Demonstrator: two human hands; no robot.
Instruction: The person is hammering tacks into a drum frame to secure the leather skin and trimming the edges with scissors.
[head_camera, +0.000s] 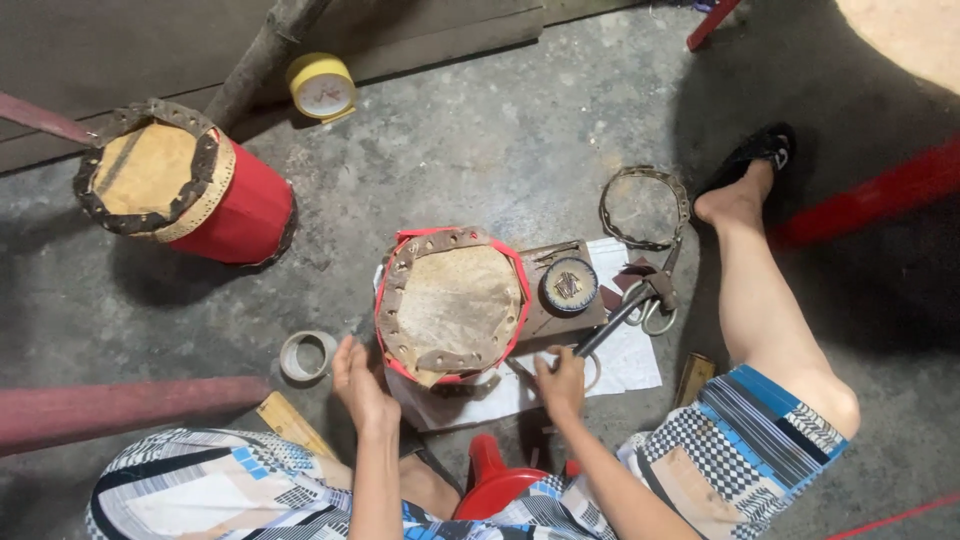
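The small red drum (452, 305), skin side up with a punched leather ring around its rim, stood on white paper (630, 360) on the concrete floor (500, 150), directly ahead of the seated person. The left hand (362, 385) rested against its near-left side, fingers loosely spread and holding nothing. The right hand (560, 385) was closed around a dark-handled tool (610, 325); a tape roll (307, 356) lay left, a second red drum (185, 185) farther off.

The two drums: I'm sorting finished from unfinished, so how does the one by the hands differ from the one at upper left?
The near drum shows only a thin red edge; the far drum shows a tall red body. The near one lies on white paper between the left hand and right hand; the far one stands untouched on the floor. Both have tan skins ringed by punched leather.
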